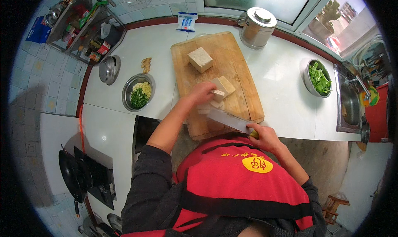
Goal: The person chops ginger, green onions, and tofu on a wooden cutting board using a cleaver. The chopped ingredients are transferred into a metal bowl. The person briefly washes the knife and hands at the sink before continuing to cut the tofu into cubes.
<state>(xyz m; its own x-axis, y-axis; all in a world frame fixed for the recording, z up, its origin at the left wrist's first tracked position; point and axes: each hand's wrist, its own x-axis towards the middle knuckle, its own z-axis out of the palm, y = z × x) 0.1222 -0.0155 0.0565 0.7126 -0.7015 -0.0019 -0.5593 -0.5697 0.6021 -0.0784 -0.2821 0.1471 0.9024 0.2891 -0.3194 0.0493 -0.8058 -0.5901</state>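
Note:
On the wooden cutting board (242,90) lies a large block of tofu (200,59) towards the back. Nearer to me are cut tofu slabs (226,86), with thin pieces of tofu (217,104) just in front of them. My left hand (203,93) has its fingers closed on a small tofu piece (218,95) beside the slabs. In my right hand (264,136) is the handle of a cleaver (230,120); its broad blade points left over the board's near part, close to the thin pieces. The fingertips of my left hand are partly hidden.
Left of the board stand a steel bowl (125,97) of chopped greens and minced bits, a ginger root (146,65) and a steel lid (107,70). Rightward are a metal canister (256,30), a bowl of leafy greens (308,84) and a sink (349,107). A wok (73,171) sits lower left.

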